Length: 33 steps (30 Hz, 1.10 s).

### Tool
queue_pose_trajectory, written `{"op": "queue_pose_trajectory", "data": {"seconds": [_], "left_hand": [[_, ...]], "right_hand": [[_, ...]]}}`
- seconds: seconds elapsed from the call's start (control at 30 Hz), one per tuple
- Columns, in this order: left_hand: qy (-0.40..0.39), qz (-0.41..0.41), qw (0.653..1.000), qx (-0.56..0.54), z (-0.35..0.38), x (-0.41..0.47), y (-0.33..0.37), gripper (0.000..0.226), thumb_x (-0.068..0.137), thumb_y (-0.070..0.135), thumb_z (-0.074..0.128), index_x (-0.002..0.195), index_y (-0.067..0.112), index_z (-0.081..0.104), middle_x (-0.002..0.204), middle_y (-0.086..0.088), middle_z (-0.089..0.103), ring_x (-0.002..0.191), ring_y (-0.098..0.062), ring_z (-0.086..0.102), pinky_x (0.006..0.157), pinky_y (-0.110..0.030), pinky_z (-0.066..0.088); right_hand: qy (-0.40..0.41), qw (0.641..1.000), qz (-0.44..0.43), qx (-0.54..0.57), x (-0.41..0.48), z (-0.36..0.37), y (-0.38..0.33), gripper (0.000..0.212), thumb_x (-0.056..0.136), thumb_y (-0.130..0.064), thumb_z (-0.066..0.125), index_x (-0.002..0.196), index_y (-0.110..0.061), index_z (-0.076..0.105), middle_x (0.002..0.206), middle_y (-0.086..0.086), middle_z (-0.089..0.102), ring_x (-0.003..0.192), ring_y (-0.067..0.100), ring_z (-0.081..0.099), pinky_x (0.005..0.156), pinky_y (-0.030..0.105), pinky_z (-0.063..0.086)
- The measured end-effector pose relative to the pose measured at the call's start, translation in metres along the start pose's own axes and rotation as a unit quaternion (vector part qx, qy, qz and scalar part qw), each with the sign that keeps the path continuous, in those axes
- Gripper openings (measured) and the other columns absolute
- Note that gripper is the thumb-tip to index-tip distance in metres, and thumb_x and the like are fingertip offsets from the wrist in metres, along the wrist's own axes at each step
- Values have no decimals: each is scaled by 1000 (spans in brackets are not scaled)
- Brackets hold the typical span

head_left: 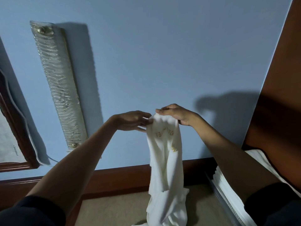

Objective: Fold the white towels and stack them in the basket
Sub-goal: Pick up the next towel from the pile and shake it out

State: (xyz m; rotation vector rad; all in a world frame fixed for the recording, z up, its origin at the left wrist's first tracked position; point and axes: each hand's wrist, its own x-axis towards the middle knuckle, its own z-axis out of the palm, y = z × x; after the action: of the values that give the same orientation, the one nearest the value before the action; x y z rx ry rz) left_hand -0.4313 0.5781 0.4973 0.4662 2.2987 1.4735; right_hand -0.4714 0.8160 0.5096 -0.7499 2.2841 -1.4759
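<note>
A blue wall (162, 54) fills most of the view, with a brown wooden panel (280, 79) on the right and a long ribbed glass lamp (58, 85) on the left. A wooden skirting board (122, 175) runs along the wall's foot above a beige floor (114, 211).

One white towel (164, 160) hangs in the middle, held up in front of the wall. It is bunched and creased lengthwise, with gold lettering (162, 132) near its top and its lower end trailing out of sight at the near edge.

At the near right lies a white pile (228, 190) of layered cloth, probably towels already folded. A grey ribbed edge runs beside it, but I cannot tell whether that is the basket.

The right hand (175, 114) grips the towel's top edge, fingers curled over it. The left hand (132, 119) reaches in from the left, its fingers nearly straight and their tips touching the top corner, not plainly pinching.

My judgement is that this towel is at the start of its fold. It needs spreading by both top corners, then folding and stacking.
</note>
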Motion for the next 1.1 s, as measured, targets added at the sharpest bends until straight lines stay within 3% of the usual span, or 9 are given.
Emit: {"op": "queue_pose_trajectory", "data": {"seconds": [0.1,0.27,0.47,0.63,0.7,0.8,0.87,0.97,1.1], "left_hand": [[-30,2,993,-114,0,-1,-2,22,88,19,57,74,16,74,87,3,63,83,-14,62,88,-30,51],[49,-45,980,-185,-20,-5,-18,31,100,16,50,121,-1,66,121,-15,65,107,-27,64,110,-43,43],[204,-88,949,-224,-41,-21,-48,32,109,20,42,131,3,59,95,-14,73,78,-25,73,64,-35,61],[234,-100,943,-216,-48,-29,-63,27,109,19,43,115,2,62,81,-13,75,67,-23,74,58,-33,60],[223,-105,946,-210,-48,-31,-64,28,109,17,41,112,0,62,84,-15,74,67,-22,73,60,-31,61],[188,-102,959,-188,-53,-36,-69,27,101,19,55,113,-2,67,104,-20,74,85,-25,75,81,-32,61],[133,-88,974,-157,-57,-38,-71,52,80,34,81,120,2,72,124,-17,70,112,-33,65,104,-37,49],[55,-47,993,-89,-42,-29,-56,42,90,30,76,129,17,68,127,-5,68,115,-24,61,98,-40,45],[49,-28,998,-12,-19,-17,-36,34,99,31,65,124,9,67,122,-5,71,116,-20,66,101,-38,54]], "right_hand": [[12,1000,23,2,-5,-7,13,47,84,-56,74,107,-15,78,111,2,76,107,20,71,103,38,51],[0,997,71,-3,-18,-14,36,56,84,-54,72,108,-4,76,106,18,76,92,29,74,83,36,60],[40,995,95,6,-25,-32,60,53,86,-53,71,105,-4,76,103,17,76,87,27,75,79,35,61],[66,995,70,-13,-10,-31,56,70,62,-65,83,108,-14,77,102,10,78,95,26,75,85,34,59],[64,997,51,10,1,-26,47,90,42,-71,89,113,-16,77,108,4,77,101,19,74,90,31,58],[56,998,12,21,13,-14,26,68,69,-54,84,123,-14,71,117,-5,74,102,2,68,87,15,53],[53,999,-7,9,22,-6,15,63,76,-49,82,125,-12,69,120,-8,72,113,0,62,105,19,43],[18,999,0,-28,32,9,1,33,90,-42,73,103,-12,74,108,-3,73,103,5,65,98,22,41],[-28,998,-14,-63,40,29,-6,37,93,-45,70,92,-8,75,97,6,77,93,14,70,94,27,48]]}}
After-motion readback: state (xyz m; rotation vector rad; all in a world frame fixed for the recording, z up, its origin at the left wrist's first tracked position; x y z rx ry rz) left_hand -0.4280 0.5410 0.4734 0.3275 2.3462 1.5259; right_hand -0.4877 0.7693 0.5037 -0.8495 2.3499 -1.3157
